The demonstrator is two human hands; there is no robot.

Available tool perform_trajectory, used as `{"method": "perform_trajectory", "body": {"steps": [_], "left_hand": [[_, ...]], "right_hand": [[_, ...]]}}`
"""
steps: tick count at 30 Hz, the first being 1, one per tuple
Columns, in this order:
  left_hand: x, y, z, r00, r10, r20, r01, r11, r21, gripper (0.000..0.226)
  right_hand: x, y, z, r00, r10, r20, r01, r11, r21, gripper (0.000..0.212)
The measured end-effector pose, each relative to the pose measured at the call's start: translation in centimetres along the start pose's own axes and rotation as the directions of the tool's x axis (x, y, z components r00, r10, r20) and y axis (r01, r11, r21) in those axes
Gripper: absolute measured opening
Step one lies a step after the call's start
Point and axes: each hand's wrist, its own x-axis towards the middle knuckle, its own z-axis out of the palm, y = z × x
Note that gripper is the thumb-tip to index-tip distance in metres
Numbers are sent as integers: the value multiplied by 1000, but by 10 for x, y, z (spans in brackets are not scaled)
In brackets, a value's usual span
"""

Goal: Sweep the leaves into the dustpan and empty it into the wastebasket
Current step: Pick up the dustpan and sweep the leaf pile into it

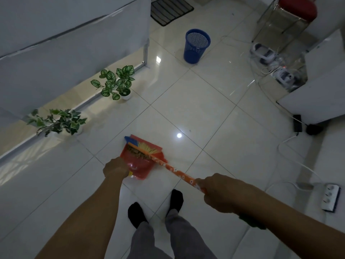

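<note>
As sweeping is finishing:
Left hand [115, 168] is gripping the red plastic dustpan [143, 171], right hand [218, 191] the orange-handled broom [175, 170]; level carrying to the blue mesh wastebasket [197, 46] is likely coming.

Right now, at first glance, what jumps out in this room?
A bright red dustpan sits on the pale tiles ahead of the person's feet, held by the left hand, while the right hand grips an orange-handled broom with its bristles in the pan. Farther off stands a blue wastebasket; two green potted plants stand along the left.
</note>
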Motion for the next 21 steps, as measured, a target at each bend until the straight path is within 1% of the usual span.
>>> {"method": "perform_trajectory", "body": {"steps": [2, 5, 9, 13, 15, 17, 21], "left_hand": [[0, -1, 2, 1000, 7, -3, -7, 1000, -3, 32], [-1, -3, 3, 1000, 21, -8, -21, 1000, -11, 29], [-3, -7, 5, 1000, 13, -11, -14, 999, -48, 38], [-4, -12, 7, 1000, 0, 13, 0, 999, -47, 47], [-6, -14, 6, 1000, -2, 13, 2, 1000, -21, 42], [-9, -16, 4, 1000, 2, 8, -2, 1000, 2, 33], [-16, -20, -4, 1000, 2, 19, -3, 1000, 17, 25]], "right_hand": [[-11, 4, -4, 1000, -12, 3, 12, 1000, 4, 42], [-19, 7, -10, 1000, -14, -13, 14, 1000, 6, 41], [-17, 3, -10, 999, 0, -40, 1, 1000, 29, 45], [-9, -3, -14, 996, 34, -79, -29, 998, 54, 43], [-4, -6, -20, 992, 66, -107, -58, 996, 73, 40], [2, -11, -27, 986, 104, -130, -95, 993, 77, 37], [22, -28, -47, 975, 144, -168, -143, 990, 19, 37]]}}
